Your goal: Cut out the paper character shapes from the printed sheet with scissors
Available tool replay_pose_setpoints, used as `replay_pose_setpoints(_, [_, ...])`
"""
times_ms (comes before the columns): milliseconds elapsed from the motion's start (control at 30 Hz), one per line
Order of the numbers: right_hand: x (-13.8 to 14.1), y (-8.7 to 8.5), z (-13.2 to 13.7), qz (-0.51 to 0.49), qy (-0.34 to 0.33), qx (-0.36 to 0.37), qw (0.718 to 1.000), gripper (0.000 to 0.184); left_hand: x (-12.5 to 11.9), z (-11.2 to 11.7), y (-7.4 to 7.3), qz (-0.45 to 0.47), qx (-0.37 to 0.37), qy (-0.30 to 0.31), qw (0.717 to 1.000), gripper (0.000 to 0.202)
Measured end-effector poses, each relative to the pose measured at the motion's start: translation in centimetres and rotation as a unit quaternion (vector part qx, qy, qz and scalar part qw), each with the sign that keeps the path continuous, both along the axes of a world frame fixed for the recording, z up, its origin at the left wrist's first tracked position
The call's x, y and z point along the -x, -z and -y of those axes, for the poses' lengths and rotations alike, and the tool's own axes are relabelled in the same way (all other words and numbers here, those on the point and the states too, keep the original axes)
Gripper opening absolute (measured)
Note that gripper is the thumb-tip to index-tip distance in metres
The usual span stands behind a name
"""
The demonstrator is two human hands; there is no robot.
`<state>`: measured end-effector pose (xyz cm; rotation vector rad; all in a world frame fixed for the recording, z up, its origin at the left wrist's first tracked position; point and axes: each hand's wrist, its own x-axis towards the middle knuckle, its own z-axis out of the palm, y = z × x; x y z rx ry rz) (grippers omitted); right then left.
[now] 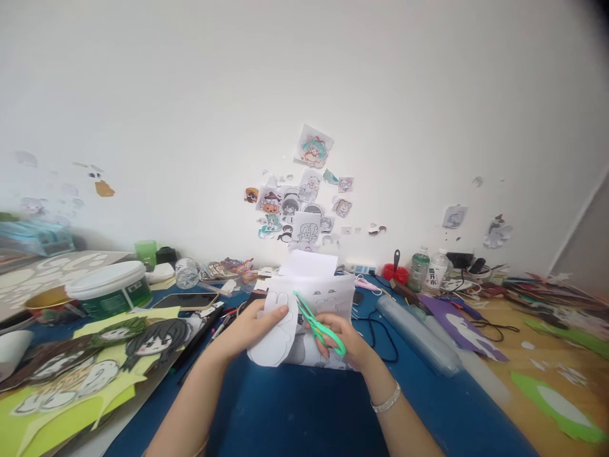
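Note:
My left hand [261, 322] is closed on a white paper cutout [270, 349] with a line drawing, its thumb lying across the front. In my right hand [343, 335] is a pair of green scissors [318, 324], with fingers in the handle. The scissors point up and left, and their tip is beside the right edge of the cutout; whether the blades touch the paper I cannot tell. Behind both hands stands a larger printed sheet [340, 292] with faint drawings and grey pictures. A blank white sheet [314, 262] shows above it.
Coloured cutout figures [151, 343] lie on yellow paper at left, near a white-lidded tub [108, 282] and a phone [186, 301]. At right are a clear plastic roll [419, 333], purple paper [459, 327], bottles [419, 268] and a red bowl [396, 274]. Drawings [309, 228] cling to the wall.

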<state>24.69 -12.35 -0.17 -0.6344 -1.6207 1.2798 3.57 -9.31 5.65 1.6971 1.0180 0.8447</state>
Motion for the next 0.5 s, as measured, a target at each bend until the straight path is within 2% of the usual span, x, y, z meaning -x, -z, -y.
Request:
replay_pose_setpoints(133, [-0.06, -0.07, 0.04, 0.013, -0.023, -0.001, 1.0, 0.044, 0.13, 0.57, -0.61, -0.032, 0.009, 0.025, 0.999, 0.042])
replay_pose_setpoints(300, [0.02, 0.0, 0.0, 0.012, -0.011, -0.008, 1.0, 0.049, -0.06, 0.88, -0.7, -0.04, 0.036, 0.066, 0.996, 0.038])
replay_pose_setpoints(500, [0.04, 0.2, -0.04, 0.029, 0.005, 0.022, 0.999, 0.044, 0.23, 0.44, -0.3, -0.033, 0.079, 0.051, 0.995, 0.04])
